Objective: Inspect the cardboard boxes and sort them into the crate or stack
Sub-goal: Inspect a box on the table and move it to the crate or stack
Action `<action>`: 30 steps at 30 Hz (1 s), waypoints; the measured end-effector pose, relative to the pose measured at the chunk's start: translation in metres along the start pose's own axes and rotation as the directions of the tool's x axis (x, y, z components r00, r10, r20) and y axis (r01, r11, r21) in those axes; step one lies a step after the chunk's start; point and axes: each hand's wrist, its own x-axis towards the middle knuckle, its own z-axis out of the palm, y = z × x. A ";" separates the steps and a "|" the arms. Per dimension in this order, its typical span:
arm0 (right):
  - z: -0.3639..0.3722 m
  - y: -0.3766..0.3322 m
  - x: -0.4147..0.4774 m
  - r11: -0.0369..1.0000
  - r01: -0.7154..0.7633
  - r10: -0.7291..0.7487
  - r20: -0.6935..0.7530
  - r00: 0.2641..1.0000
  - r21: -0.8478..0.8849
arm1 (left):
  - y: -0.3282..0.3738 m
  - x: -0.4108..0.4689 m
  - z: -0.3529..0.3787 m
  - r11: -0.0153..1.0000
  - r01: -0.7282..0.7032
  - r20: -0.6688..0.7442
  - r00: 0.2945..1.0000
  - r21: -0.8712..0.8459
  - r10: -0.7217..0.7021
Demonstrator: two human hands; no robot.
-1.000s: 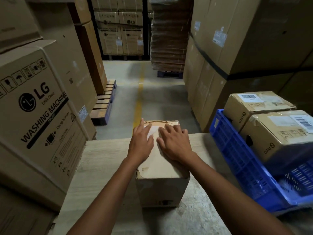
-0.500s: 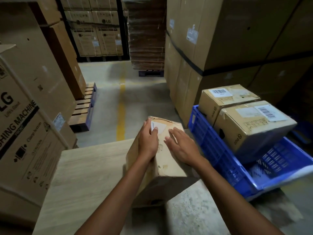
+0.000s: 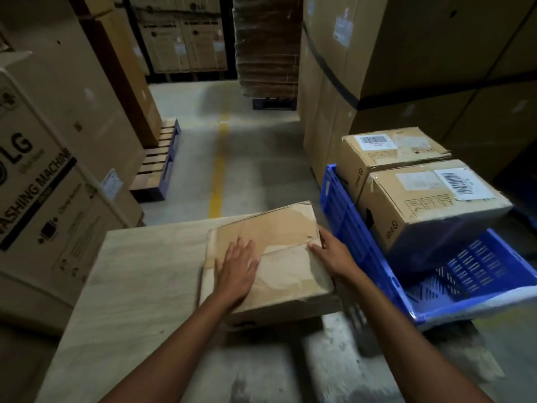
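Cardboard box [image 3: 290, 274] on worktop [image 3: 139, 286]: left grip [image 3: 236, 271] flat, released, on its top; right grip [image 3: 334, 254] grasping its right edge, beside blue crate [image 3: 348, 228].

The big carton [image 3: 43, 184] on the left carries "LG" in bold black letters and, along a slanted band, "WASHING MACHINE" with its first letter cut off by the edge of view; the smaller print beside it is too blurred to read. The LG mark shows again on the far cartons [image 3: 186, 39] down the aisle. In the blue crate [image 3: 348, 228], the near box [image 3: 430, 205] and the rear box [image 3: 389, 152] each bear what looks like "pico" on the side and a white barcode label on top, digits illegible, while the worn box [image 3: 270, 257] on the counter [image 3: 139, 271] shows nothing readable.
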 end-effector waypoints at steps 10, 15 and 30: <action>0.130 0.000 0.002 0.997 0.024 -0.026 0.017 1.000 0.076 | -0.116 -0.038 -0.039 0.940 0.027 0.011 0.999 0.339 -0.032; 0.201 -0.037 -0.003 0.947 0.073 -0.063 0.044 0.997 -0.313 | -0.187 -0.052 -0.071 0.908 0.113 0.000 0.992 0.403 -0.123; 0.353 -0.176 0.084 0.617 0.372 -0.276 0.252 0.928 -0.694 | -0.389 0.036 -0.166 0.956 0.004 -0.066 0.998 0.292 0.015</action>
